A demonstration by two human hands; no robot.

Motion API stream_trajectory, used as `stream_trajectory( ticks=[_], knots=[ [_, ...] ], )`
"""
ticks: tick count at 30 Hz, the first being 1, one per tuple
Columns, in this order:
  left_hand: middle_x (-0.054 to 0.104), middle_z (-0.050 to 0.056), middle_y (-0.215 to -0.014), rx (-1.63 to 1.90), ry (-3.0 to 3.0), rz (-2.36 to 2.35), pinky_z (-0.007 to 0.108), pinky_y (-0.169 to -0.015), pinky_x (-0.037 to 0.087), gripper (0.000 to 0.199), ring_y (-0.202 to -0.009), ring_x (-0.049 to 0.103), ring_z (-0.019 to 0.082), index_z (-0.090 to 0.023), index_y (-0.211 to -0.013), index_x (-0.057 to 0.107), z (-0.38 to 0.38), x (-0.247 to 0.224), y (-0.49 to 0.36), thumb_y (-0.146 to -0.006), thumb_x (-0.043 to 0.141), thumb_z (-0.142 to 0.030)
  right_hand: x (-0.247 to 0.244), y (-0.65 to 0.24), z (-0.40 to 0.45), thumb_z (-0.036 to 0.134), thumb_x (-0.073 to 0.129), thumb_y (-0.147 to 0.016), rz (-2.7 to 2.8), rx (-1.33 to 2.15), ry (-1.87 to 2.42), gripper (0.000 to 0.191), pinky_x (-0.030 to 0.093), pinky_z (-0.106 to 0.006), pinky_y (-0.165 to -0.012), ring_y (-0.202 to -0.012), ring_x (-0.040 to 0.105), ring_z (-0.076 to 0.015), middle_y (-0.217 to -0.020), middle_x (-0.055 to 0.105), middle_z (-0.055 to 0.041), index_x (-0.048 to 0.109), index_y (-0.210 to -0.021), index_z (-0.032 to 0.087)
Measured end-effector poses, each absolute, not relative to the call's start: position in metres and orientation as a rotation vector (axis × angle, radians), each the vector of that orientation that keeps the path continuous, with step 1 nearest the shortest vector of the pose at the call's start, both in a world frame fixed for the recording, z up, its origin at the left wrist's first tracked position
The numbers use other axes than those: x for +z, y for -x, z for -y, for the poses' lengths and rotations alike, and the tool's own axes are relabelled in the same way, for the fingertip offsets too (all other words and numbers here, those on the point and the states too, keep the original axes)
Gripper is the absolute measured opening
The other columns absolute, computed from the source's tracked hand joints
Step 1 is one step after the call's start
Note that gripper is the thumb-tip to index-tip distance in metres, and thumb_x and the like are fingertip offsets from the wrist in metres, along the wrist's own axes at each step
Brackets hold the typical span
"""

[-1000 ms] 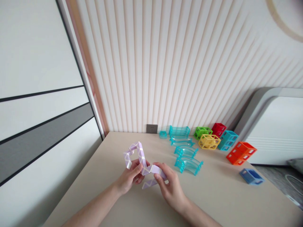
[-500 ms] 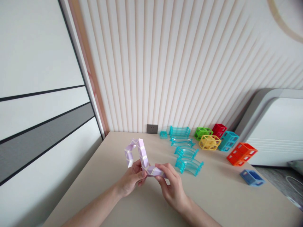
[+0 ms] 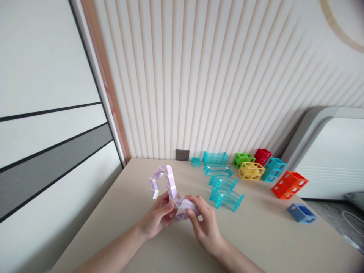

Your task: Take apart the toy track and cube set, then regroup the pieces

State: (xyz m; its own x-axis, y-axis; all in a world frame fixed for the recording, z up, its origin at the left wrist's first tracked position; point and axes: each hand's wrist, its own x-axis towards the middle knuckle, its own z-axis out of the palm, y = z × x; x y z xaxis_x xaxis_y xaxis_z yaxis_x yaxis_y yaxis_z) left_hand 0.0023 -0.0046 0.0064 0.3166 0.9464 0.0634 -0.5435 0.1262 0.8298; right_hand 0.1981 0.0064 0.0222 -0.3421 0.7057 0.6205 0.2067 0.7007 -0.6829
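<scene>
A purple and white jointed snake puzzle [image 3: 170,183] is held in both hands above the table. Its left part curls up and over into a hook, and its right part runs sideways, with another segment showing below. My left hand [image 3: 156,217] grips it near the bend, thumb in front. The fingers and thumb of my right hand [image 3: 205,223] pinch the segments at the right end. Part of the puzzle is hidden behind the fingers.
On the beige table [image 3: 133,174], clear teal track pieces [image 3: 227,199] stand in a column right of the hands. Farther right are yellow [image 3: 251,171], green, red, teal, orange [image 3: 289,185] and blue [image 3: 302,213] open frame blocks. A dark socket [image 3: 182,154] is on the ribbed wall.
The lower segment of the snake puzzle has swung down and now shows below the sideways part. The hands have shifted only slightly and still hold it.
</scene>
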Motion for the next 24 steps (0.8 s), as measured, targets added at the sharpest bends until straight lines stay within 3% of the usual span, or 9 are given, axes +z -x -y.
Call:
stream_trajectory(
  ticks=[9, 15, 18, 21, 24],
  knots=[
    [0.047, -0.004, -0.068, 1.185, -0.916, -0.602, 0.017, -0.044, 0.029, 0.038, -0.055, 0.036, 0.007, -0.018, -0.101, 0.067, 0.005, 0.005, -0.001, -0.084, 0.077, -0.051, 0.019, -0.199, -0.008, 0.028, 0.052, -0.102, 1.933, 0.54, 0.738, 0.025, 0.055, -0.029, -0.069, -0.077, 0.066, -0.0203, -0.093, 0.069, -0.0082, 0.065, -0.123, 0.023],
    [0.035, -0.011, -0.053, 1.143, -0.906, -0.686, 0.018, -0.042, 0.022, 0.042, -0.045, 0.022, 0.004, -0.016, -0.09, 0.065, 0.0, 0.006, 0.001, -0.081, 0.079, -0.054, 0.021, -0.201, -0.01, 0.024, 0.052, -0.101, 1.975, 0.485, 0.82, 0.028, 0.058, -0.029, -0.075, -0.09, 0.07, -0.021, -0.107, 0.068, -0.0109, 0.059, -0.127, 0.023],
    [0.037, -0.012, -0.054, 1.129, -0.853, -0.77, 0.018, -0.042, 0.017, 0.046, -0.043, 0.02, 0.002, -0.016, -0.089, 0.064, -0.001, 0.008, 0.002, -0.071, 0.088, -0.052, 0.025, -0.205, -0.011, 0.024, 0.052, -0.1, 2.079, 0.397, 0.822, 0.032, 0.058, -0.029, -0.073, -0.082, 0.07, -0.0188, -0.108, 0.068, -0.0102, 0.056, -0.132, 0.022],
    [0.042, -0.011, -0.056, 1.102, -0.844, -0.791, 0.019, -0.042, 0.015, 0.051, -0.043, 0.022, 0.001, -0.017, -0.092, 0.065, 0.0, 0.009, 0.002, -0.066, 0.091, -0.052, 0.026, -0.209, -0.014, 0.035, 0.057, -0.099, 2.154, 0.284, 0.818, 0.035, 0.056, -0.028, -0.064, -0.069, 0.068, -0.0164, -0.098, 0.069, -0.0071, 0.057, -0.132, 0.022],
    [0.041, -0.012, -0.054, 1.058, -0.842, -0.771, 0.019, -0.042, 0.014, 0.05, -0.042, 0.022, 0.002, -0.018, -0.091, 0.065, 0.001, 0.008, 0.002, -0.067, 0.09, -0.053, 0.026, -0.21, -0.017, 0.046, 0.059, -0.099, 2.161, 0.209, 0.84, 0.033, 0.053, -0.026, -0.061, -0.069, 0.069, -0.0168, -0.089, 0.07, -0.0055, 0.064, -0.12, 0.022]
  ],
)
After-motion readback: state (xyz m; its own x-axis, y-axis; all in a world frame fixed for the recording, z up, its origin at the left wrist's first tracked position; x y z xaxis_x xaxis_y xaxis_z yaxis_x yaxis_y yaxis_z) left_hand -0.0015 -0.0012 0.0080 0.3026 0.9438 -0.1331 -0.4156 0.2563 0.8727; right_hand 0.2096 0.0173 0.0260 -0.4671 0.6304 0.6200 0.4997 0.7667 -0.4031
